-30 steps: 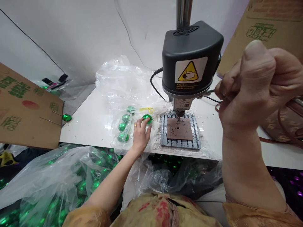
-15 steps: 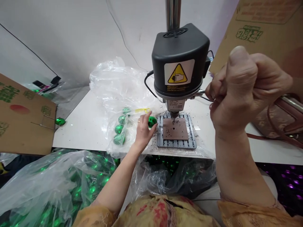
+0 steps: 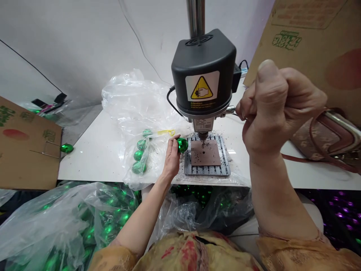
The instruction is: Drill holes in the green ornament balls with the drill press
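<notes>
My left hand (image 3: 171, 158) is closed on a shiny green mirror ball (image 3: 183, 145), just left of the drill press base plate (image 3: 187, 170). My raised right hand (image 3: 278, 109) is wrapped round the metal feed handle (image 3: 230, 109) of the black drill press (image 3: 204, 71). Under the chuck (image 3: 203, 134) lies a square brown board (image 3: 210, 157) with a small hole and dark shavings on it. Several more green balls (image 3: 138, 155) lie in a column to the left of my left hand, partly under clear plastic.
Crumpled clear plastic (image 3: 126, 96) covers the table's back left. A carton (image 3: 28, 150) stands at the left with a green ball (image 3: 67, 148) beside it; another carton (image 3: 304, 22) and a handbag (image 3: 318, 139) are at the right. A bag of green balls (image 3: 93, 222) sits below the table edge.
My left hand has turned, its fingers now together behind the green ball, which sits close by the base plate. My right hand stays on the handle. The view has shifted slightly.
</notes>
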A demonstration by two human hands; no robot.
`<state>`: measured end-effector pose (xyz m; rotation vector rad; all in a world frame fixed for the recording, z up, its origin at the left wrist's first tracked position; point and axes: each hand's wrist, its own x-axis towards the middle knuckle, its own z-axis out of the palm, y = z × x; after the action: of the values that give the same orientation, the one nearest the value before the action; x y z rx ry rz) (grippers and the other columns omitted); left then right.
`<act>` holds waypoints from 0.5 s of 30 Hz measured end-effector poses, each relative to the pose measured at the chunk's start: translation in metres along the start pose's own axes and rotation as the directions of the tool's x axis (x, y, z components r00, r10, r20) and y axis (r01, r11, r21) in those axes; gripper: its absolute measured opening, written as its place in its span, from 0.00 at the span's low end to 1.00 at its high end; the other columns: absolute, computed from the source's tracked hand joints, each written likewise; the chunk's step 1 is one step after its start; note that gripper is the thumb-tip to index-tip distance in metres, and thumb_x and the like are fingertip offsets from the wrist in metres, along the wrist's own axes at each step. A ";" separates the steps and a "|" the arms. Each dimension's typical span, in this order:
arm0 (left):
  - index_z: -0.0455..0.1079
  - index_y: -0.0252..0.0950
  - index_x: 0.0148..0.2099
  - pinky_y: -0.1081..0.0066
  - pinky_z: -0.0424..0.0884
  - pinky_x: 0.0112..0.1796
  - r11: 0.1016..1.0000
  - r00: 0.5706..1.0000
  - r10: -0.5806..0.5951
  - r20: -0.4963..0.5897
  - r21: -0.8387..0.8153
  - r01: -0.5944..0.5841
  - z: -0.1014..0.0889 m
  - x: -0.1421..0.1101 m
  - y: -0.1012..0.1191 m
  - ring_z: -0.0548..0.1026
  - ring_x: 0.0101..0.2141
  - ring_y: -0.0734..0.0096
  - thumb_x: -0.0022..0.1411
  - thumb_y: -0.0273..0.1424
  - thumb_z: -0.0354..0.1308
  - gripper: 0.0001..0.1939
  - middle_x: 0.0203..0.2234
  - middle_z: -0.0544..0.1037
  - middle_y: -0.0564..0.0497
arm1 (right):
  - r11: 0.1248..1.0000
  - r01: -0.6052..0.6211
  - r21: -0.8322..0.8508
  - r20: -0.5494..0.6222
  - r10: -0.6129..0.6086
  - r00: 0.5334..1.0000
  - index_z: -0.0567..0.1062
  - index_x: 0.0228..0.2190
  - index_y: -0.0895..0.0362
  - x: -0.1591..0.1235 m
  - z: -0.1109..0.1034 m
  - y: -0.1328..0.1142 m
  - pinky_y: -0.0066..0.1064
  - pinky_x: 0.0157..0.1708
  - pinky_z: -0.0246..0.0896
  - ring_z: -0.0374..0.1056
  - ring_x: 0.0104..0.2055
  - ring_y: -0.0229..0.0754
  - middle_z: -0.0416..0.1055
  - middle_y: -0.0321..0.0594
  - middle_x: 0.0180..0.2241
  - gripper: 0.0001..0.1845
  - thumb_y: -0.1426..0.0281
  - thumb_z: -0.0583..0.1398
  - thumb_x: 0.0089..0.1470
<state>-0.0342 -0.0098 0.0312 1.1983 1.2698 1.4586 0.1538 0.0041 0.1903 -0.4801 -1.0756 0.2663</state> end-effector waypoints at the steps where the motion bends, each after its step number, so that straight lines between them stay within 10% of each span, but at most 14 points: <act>1: 0.68 0.43 0.53 0.64 0.73 0.47 0.990 0.998 -0.060 0.010 -0.127 0.061 0.005 0.001 0.000 0.74 0.42 0.68 0.68 0.48 0.51 0.19 0.43 0.73 0.49 | 1.000 -0.003 -0.004 -0.002 0.003 1.000 0.52 0.14 0.58 0.000 0.000 0.000 0.29 0.20 0.42 0.51 0.17 0.28 0.48 0.30 0.14 0.27 0.68 0.58 0.58; 5: 0.67 0.42 0.52 0.70 0.71 0.45 0.938 0.987 -0.133 0.095 -0.309 0.156 0.022 0.005 -0.006 0.74 0.40 0.72 0.64 0.45 0.59 0.19 0.42 0.74 0.52 | 1.000 0.008 -0.014 0.004 -0.008 1.000 0.52 0.14 0.57 0.000 -0.001 0.001 0.30 0.20 0.41 0.50 0.16 0.28 0.48 0.30 0.14 0.26 0.68 0.59 0.57; 15: 0.66 0.39 0.51 0.65 0.70 0.50 0.994 0.981 0.097 0.166 -0.067 -0.086 0.037 0.003 -0.035 0.74 0.47 0.65 0.58 0.43 0.67 0.24 0.45 0.75 0.48 | 1.000 0.005 0.027 0.027 -0.005 1.000 0.54 0.15 0.58 0.000 -0.002 0.002 0.29 0.20 0.41 0.51 0.17 0.27 0.50 0.30 0.14 0.25 0.68 0.59 0.57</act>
<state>0.0012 0.0048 -0.0025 1.3255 1.0622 1.4177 0.1560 0.0057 0.1888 -0.4510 -1.0979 0.2831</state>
